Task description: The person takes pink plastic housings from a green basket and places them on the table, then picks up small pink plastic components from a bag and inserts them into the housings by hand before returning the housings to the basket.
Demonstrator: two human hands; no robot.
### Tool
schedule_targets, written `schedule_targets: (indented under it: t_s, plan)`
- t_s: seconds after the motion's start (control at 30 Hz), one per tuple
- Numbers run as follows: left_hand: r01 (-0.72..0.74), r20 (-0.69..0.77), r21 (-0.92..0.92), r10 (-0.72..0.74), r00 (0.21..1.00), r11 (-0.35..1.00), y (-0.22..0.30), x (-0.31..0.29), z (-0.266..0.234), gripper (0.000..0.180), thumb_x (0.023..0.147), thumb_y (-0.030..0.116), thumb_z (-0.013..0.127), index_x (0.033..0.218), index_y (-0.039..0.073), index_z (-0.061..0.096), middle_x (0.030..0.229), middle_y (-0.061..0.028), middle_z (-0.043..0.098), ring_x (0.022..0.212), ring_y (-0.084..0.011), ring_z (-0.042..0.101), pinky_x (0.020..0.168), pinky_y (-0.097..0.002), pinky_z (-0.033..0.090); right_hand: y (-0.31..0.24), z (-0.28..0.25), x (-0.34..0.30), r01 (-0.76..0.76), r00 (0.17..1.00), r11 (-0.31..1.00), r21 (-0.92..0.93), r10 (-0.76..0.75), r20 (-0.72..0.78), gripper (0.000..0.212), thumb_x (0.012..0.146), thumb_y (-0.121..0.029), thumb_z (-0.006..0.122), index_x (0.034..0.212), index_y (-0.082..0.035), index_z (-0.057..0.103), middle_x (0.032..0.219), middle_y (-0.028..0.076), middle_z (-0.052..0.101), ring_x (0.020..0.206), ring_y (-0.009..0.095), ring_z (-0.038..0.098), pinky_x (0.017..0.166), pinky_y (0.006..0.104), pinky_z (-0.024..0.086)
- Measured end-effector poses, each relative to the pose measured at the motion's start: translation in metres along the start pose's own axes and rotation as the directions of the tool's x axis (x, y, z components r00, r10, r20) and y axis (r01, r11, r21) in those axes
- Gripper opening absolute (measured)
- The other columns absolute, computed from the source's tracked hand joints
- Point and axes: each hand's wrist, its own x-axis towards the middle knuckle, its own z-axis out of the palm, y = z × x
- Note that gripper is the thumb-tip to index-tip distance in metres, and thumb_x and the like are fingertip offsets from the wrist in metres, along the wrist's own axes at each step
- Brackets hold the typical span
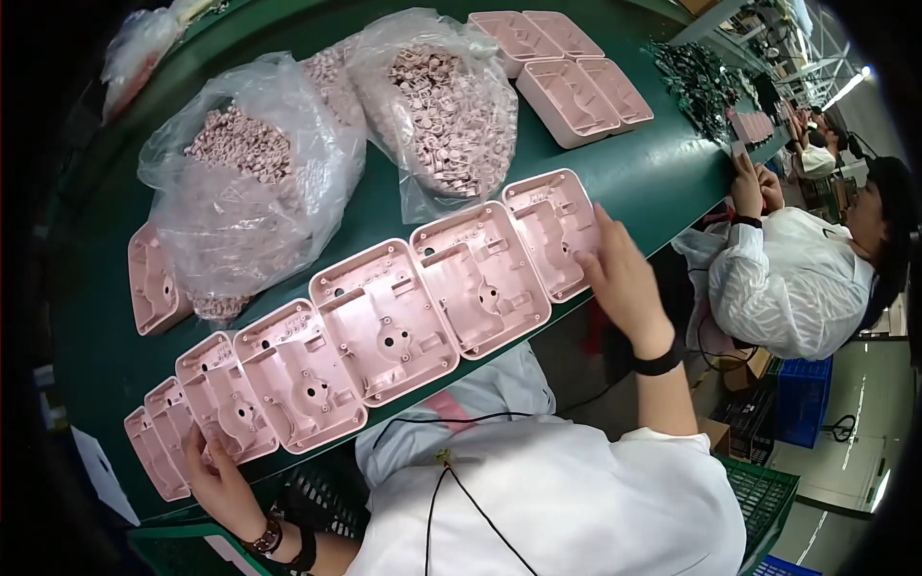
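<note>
Several pink plastic housings [389, 317] stand side by side in a slanting row along the bench's near edge, their hollow insides facing up with ribs, posts and holes. My right hand [622, 278] is at the right end of the row, fingers stretched and thumb apart, against the outer edge of the end housing [549, 233]. Toward the left end, my left hand [223, 488] has its fingers spread at the near edge of a smaller-looking housing [229, 403]. Neither hand is closed around anything; the undersides of the fingers are hidden.
Two clear bags [252, 206] [451, 115] of small pink parts stand behind the row on the green bench [639, 192]. More housings [569, 101] sit at the far right, one [154, 278] at left. Beyond them lies a dark heap [696, 91]. A co-worker [788, 269] sits at right.
</note>
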Motion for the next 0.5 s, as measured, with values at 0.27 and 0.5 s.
schedule_targets:
  t_s: [0.27,0.5]
  plan:
    - [0.152,0.084,-0.206,-0.137,0.987,0.967,0.01,0.005,-0.018,0.022,0.088,0.016,0.052,0.1,0.0,0.06,0.077,-0.0095,0.058,0.058,-0.01,0.049,0.051,-0.0225,0.041,0.004,0.022,-0.008,0.026,0.979,0.978,0.205,0.016,-0.203,0.038,0.087,-0.009,0.046,0.124,-0.001,0.043,0.105,0.013,0.049,0.096,0.024,0.048,0.087,0.0295,0.037]
    - [-0.121,0.18,-0.282,0.176,0.968,0.952,0.02,0.01,-0.013,0.017,0.081,0.006,0.055,0.096,0.0,0.061,0.075,-0.011,0.056,0.053,-0.0182,0.052,0.05,-0.0286,0.04,0.036,0.0,-0.016,-0.135,0.959,0.965,0.226,0.185,-0.216,0.038,0.093,-0.02,0.044,0.125,0.0,0.044,0.116,0.011,0.048,0.106,0.02,0.046,0.092,0.0276,0.034]
